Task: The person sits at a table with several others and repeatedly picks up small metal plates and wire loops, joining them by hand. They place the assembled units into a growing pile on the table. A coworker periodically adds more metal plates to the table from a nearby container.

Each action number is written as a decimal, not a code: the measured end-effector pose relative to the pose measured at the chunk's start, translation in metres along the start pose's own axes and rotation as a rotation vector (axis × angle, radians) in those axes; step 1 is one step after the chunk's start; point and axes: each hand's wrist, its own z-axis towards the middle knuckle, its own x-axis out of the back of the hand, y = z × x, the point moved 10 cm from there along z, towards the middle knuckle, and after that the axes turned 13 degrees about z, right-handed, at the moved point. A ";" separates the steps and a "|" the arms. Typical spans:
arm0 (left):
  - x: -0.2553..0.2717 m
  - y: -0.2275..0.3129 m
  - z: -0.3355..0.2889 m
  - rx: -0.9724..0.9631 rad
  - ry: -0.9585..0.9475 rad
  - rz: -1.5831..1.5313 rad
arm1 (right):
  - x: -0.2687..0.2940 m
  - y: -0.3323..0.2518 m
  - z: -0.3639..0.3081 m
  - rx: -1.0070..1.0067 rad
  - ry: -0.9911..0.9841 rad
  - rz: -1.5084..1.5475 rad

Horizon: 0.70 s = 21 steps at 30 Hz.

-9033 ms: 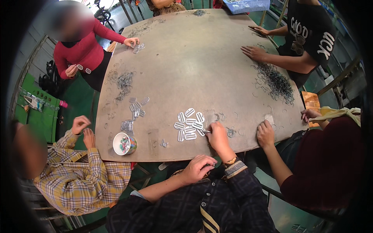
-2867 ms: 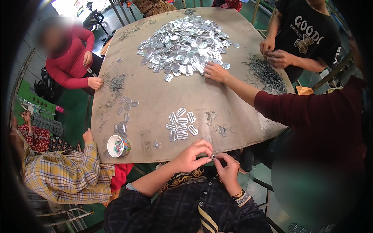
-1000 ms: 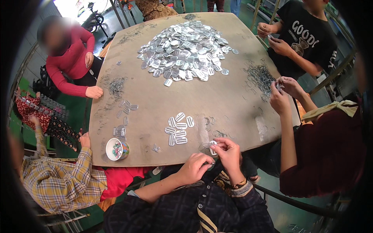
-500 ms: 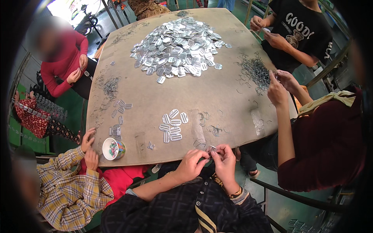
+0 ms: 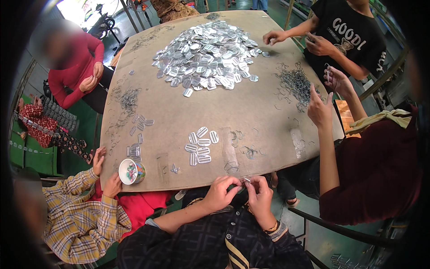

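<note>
At the table's near edge, my left hand (image 5: 220,193) and my right hand (image 5: 259,195) meet with closed fingertips. Between them is a small metal piece (image 5: 245,180), seen nearly edge-on and partly hidden by the fingers; it looks like one of the slotted metal buckles. Just beyond my hands lies a loose group of oval slotted metal buckles (image 5: 204,142). Thin bent wire pieces (image 5: 249,152) are scattered to the right of that group. A small twist of wire (image 5: 174,168) sits to the left, near the edge.
A big heap of metal buckles (image 5: 206,56) covers the far middle of the brown table (image 5: 174,112). Wire piles lie right (image 5: 295,87) and left (image 5: 129,99). A paper cup (image 5: 130,171) holds small coloured bits. Co-workers' hands (image 5: 320,107) are around the table.
My fingertips have shifted slightly, and the metal piece lies flatter between them. At the far right, a co-worker's hand has reached over the table toward the heap. Another co-worker's hands have moved apart.
</note>
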 end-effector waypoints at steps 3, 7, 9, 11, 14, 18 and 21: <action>-0.004 -0.004 0.001 0.038 -0.033 -0.058 | 0.003 0.001 -0.001 0.026 0.024 0.057; -0.012 -0.014 -0.002 0.094 -0.115 -0.098 | 0.006 0.010 -0.004 0.040 0.019 0.009; -0.015 -0.015 0.000 0.073 -0.196 -0.136 | 0.008 0.016 -0.005 0.031 0.035 0.024; -0.012 -0.022 0.009 0.053 -0.213 -0.160 | 0.011 0.015 -0.006 0.032 0.046 0.004; 0.007 -0.040 0.044 -0.075 -0.012 0.149 | 0.017 0.017 -0.008 0.026 0.062 -0.010; 0.015 -0.036 0.084 -0.396 0.197 0.538 | 0.017 0.017 -0.008 0.035 0.051 -0.032; -0.008 -0.033 0.095 -0.473 0.161 0.695 | 0.015 0.017 -0.010 0.060 0.046 -0.042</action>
